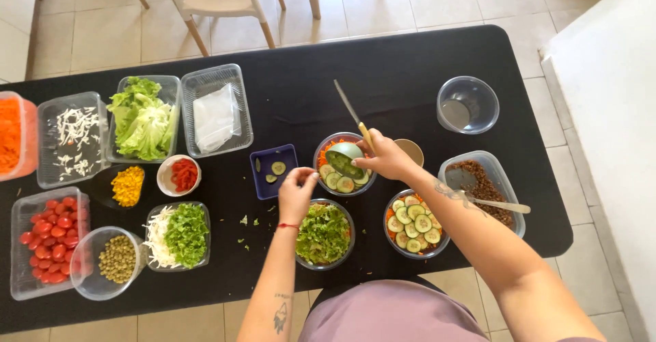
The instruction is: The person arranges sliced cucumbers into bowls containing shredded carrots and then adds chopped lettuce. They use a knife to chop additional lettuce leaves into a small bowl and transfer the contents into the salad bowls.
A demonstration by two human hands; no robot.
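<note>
My right hand (387, 156) grips a knife (350, 110) and a cut cucumber piece (343, 155) over a clear bowl (321, 154) of grated carrot topped with cucumber slices. My left hand (296, 190) hovers with pinched fingers at that bowl's left rim, beside a small blue square dish (262, 178) holding a few cucumber slices. Just below my left hand sits a bowl of chopped lettuce (323, 235). A third bowl (415, 224) with carrot and cucumber slices lies under my right forearm.
On the black table (383, 62): a container of lentils with a spoon (486, 190), an empty clear bowl (468, 104), lettuce leaves (142, 118), corn (128, 185), red pepper bowl (180, 175), cherry tomatoes (49, 234), peas (116, 258), grated carrot (9, 134). Chair (215, 0) behind.
</note>
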